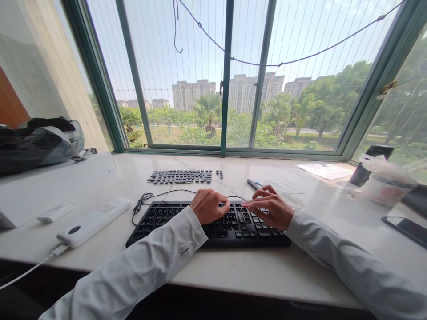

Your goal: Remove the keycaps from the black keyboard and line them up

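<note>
Daylight is pouring through a wide green-framed window (227, 89) across the top of the frame, with trees and tower blocks beyond. Below it a pale surface (233, 271) is running the full width. A black keyboard (167, 220) is lying at centre frame, its cable (147, 198) looping off its upper left corner.

Both hands are working at the middle of the keyboard, so the step in hand looks like fingertip work on single keys there, not typing. The left hand (208, 206) is resting on the keys, loosely clenched, knuckles up; its grip is closed, though I cannot tell whether anything is sitting inside it. The right hand (270, 208) is lying flatter, its grip released, holding nothing that shows. Its fingers (253, 202) are stretching leftward and touching the key tops just beside the left hand.

Loose keycaps (182, 176) are sitting in neat rows above the keyboard, well apart from both hands. A small dark tool (253, 183) is lying just above the right hand. In my judgement, further work on one key is calling for a narrow pinch and the other hand steadying the board.

A white power bank (93, 222) is lying at left and a phone (408, 230) at far right.
</note>
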`<state>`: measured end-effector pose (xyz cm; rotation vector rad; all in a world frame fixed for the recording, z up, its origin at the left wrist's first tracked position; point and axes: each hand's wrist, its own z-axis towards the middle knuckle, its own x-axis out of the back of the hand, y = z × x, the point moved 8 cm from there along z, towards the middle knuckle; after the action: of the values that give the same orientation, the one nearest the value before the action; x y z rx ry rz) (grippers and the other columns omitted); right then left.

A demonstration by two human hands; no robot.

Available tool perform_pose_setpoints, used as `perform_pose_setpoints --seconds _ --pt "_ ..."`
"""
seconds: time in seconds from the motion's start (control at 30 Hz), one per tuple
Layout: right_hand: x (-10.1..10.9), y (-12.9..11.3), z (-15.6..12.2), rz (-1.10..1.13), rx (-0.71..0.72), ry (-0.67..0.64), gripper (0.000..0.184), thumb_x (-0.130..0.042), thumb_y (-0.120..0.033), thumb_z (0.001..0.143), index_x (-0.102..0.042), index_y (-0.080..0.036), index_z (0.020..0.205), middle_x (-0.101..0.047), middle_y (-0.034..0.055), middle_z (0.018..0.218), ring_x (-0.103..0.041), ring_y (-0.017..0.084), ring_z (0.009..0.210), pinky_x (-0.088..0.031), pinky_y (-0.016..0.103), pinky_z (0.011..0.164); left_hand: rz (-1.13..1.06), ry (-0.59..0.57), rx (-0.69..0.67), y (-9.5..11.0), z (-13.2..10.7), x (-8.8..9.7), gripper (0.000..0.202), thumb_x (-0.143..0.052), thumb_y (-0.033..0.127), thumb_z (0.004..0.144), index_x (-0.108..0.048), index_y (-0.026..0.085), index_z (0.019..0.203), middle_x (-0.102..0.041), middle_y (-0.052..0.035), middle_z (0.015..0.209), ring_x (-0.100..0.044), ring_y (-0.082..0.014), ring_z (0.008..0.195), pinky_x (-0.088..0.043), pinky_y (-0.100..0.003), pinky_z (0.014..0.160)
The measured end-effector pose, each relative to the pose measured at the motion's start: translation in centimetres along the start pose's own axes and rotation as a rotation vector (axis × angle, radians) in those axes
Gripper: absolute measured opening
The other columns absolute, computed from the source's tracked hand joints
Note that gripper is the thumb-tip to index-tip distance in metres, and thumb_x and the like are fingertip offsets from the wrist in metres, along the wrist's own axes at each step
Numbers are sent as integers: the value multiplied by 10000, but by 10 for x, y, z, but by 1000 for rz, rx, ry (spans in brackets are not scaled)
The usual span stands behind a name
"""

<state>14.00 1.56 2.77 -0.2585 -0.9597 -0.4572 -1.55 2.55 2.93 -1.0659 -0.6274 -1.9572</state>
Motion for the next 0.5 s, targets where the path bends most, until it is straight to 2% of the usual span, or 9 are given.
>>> perform_pose_setpoints --seconds 0.1,0.2,0.33,0.5 --pt "6 32 8 -99 -187 103 290 -484 -355 974 -743 -257 1062 -729 30 741 -624 143 718 -332 364 860 0 -34 30 -2 0 -4 325 -507 382 879 -773 243 752 -720 -44 657 -623 -169 587 -342 -268 540" --pt "-6 60 29 -208 -296 36 333 -457 -389 979 -752 -252 1052 -730 37 722 -629 149 711 -322 353 866 17 -42 57 -4 0 -5 332 -498 389 881 -772 246 761 -732 -54 694 -649 -192 631 -379 -278 563" --pt "-47 90 72 -406 -241 -248 334 -465 -398 969 -762 -253 1020 -755 63 799 -648 173 781 -298 358 885 41 -36 89 -8 1 -6 341 -486 402 886 -772 251 777 -744 -66 741 -673 -218 683 -418 -299 591" --pt "-93 122 120 -473 -188 -363 260 -602 -359 894 -771 -183 984 -760 128 868 -651 201 811 -294 366 886 64 -51 102 -12 1 -7 343 -481 386 889 -776 239 794 -743 -83 754 -682 -227 700 -450 -314 617"
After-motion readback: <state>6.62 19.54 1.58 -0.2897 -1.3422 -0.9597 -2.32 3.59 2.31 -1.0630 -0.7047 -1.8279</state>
